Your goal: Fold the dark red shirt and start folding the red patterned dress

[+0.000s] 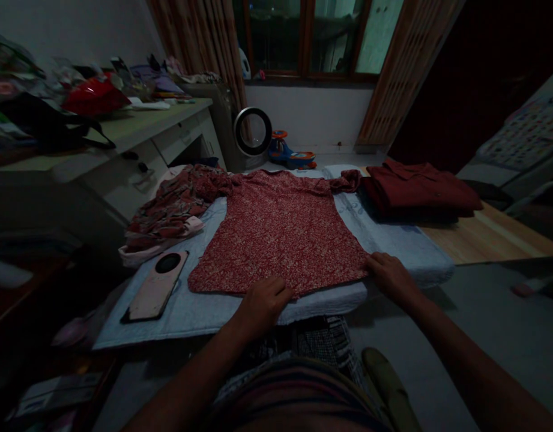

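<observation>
A red blouse with a small pale floral print (280, 234) lies spread on a light blue cloth (204, 318), its hem toward me and its sleeves at the far side. My left hand (267, 301) rests on the middle of the hem, fingers bent over the edge. At the hem's right corner, my right hand (384, 271) has its fingers closed on the fabric. The left fingertips are partly hidden, and I cannot make out whether they pinch the cloth.
Left of the blouse lie a crumpled patterned garment (177, 207) and a phone (157, 285). Folded dark red clothes (420, 189) are stacked at the right. A cluttered desk (136, 138) stands on the left. Beyond the table are a round-framed fan (240, 133) and a blue-orange ride-on toy (287, 155).
</observation>
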A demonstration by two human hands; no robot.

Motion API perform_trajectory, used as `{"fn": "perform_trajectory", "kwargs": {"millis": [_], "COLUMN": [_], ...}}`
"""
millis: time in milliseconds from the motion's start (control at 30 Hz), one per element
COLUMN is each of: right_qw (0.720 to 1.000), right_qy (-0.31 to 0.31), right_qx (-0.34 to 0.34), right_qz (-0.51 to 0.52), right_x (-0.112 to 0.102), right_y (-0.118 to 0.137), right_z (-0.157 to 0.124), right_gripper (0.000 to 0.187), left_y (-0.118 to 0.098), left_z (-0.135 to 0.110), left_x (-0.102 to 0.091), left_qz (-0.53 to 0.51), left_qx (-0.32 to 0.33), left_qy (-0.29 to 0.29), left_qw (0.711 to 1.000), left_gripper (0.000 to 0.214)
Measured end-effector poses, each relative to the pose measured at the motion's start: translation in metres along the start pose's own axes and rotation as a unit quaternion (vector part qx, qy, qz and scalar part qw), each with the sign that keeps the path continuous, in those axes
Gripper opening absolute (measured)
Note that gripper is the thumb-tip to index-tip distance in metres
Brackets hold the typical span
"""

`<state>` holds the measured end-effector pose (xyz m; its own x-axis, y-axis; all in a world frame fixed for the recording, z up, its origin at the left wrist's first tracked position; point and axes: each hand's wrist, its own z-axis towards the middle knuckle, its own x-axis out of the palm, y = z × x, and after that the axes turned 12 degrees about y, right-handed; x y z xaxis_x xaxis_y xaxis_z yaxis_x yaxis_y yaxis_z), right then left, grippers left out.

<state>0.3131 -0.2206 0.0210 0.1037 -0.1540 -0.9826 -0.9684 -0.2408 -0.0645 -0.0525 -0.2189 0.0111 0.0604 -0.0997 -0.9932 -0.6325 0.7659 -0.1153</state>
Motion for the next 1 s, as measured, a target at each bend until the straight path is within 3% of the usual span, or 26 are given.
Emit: {"fn": "perform_trajectory", "kwargs": {"millis": [167, 300, 400, 500, 700, 867, 933, 1000], "right_qw": [0.998, 0.995, 0.996, 0.99, 0.995, 0.986, 0.986, 0.992], "right_qy": [0.063, 0.09, -0.002, -0.072, -0.053, -0.051, -0.072, -0.081], "right_qx": [0.029, 0.022, -0.035, -0.064, 0.062, 0.158, 0.147, 0.089], "right_qz": [-0.008, 0.032, 0.086, 0.105, 0.063, 0.016, 0.02, 0.04], "right_x": [-0.017, -0.038, -0.04, -0.026, 0.003, -0.003, -0.01, -0.015], "right_y": [-0.003, 0.019, 0.048, 0.062, 0.026, 0.019, 0.03, 0.043], "right_z": [0.0, 0.027, 0.059, 0.088, 0.11, 0.115, 0.124, 0.139], "right_gripper": [0.023, 0.015, 0.025, 0.038, 0.045, 0.043, 0.039, 0.035], "left_y": [0.0, 0.001, 0.0, 0.0, 0.002, 0.003, 0.003, 0.003], "left_z": [0.003, 0.003, 0.003, 0.003, 0.005, 0.007, 0.008, 0.009], "left_x": [-0.001, -0.001, -0.002, -0.003, -0.004, -0.003, -0.005, -0.008], "left_qz": [-0.03, -0.063, -0.084, -0.102, -0.123, -0.12, -0.119, -0.114], "left_qx": [-0.014, -0.017, -0.017, -0.014, -0.004, -0.001, -0.005, -0.007], "left_qy": [0.044, 0.05, 0.047, 0.041, 0.048, 0.065, 0.072, 0.081], "left_qw": [0.998, 0.997, 0.995, 0.994, 0.991, 0.991, 0.99, 0.99], "left_gripper": [0.012, 0.019, 0.023, 0.021, 0.016, 0.02, 0.022, 0.021]}}
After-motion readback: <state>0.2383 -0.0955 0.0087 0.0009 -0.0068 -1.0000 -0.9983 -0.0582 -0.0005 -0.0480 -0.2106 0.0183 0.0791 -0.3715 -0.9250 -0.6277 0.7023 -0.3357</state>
